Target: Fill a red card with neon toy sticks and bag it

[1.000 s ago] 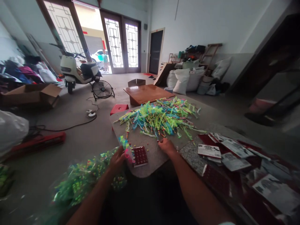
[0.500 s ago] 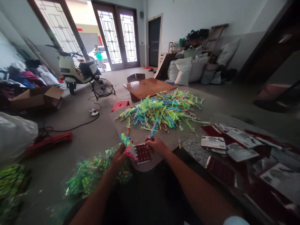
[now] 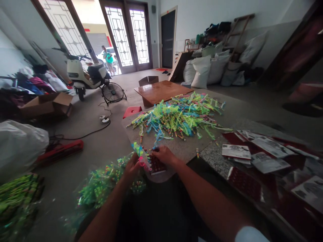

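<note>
Your left hand [image 3: 132,165] grips a pink-green bundle [image 3: 140,155]; your right hand [image 3: 163,155] pinches a blue-tailed stick [image 3: 158,137] over the red card [image 3: 156,164].

The floor is smooth grey concrete [image 3: 106,148]. Tall glass doors with brown frames [image 3: 126,33] stand open, and bright daylight comes in. A white scooter [image 3: 85,75] is parked near them, just beside a round black fan [image 3: 112,92]. A low brown wooden table [image 3: 163,91] sits in the middle. White sacks [image 3: 202,72] lean by the pale wall [image 3: 209,15]. An open cardboard box [image 3: 47,104] lies on the left.
</note>
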Demonstrator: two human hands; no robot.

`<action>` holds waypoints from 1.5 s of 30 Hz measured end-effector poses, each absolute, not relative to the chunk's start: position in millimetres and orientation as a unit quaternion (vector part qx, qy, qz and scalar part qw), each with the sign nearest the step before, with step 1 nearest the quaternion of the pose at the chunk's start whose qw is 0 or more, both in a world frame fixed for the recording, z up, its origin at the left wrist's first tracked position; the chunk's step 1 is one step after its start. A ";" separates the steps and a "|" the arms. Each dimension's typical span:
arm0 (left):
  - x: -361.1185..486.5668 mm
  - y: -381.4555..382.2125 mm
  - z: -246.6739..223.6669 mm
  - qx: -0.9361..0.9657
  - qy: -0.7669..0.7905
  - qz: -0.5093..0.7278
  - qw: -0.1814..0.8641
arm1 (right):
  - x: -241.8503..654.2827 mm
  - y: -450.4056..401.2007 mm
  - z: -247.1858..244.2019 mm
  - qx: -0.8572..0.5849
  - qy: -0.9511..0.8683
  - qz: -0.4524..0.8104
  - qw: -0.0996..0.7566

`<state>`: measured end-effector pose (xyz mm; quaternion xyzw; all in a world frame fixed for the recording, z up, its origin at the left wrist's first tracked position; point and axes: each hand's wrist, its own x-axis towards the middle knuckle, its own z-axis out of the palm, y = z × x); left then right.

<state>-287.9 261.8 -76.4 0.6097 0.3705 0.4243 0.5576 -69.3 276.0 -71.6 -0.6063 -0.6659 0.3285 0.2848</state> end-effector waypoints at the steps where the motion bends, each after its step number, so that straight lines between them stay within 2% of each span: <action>1: -287.6 261.3 -75.1 0.609 0.369 0.425 0.558 | -69.6 275.9 -73.0 -0.609 -0.665 0.326 0.284; 12: -282.9 260.4 -73.4 0.596 0.349 0.434 0.578 | -70.9 268.3 -73.3 -0.569 -0.700 0.292 0.319; 19: -283.1 260.3 -76.2 0.608 0.358 0.432 0.561 | -76.3 264.4 -68.5 -0.599 -0.706 0.253 0.280; 26: -281.0 258.7 -72.2 0.614 0.368 0.429 0.551 | -74.4 268.1 -72.1 -0.601 -0.677 0.296 0.302; 38: -278.1 261.2 -81.1 0.597 0.336 0.449 0.574 | -77.5 268.8 -80.9 -0.587 -0.730 0.230 0.262; 45: -275.7 259.3 -85.3 0.600 0.338 0.447 0.571 | -75.4 271.5 -84.5 -0.589 -0.718 0.252 0.274</action>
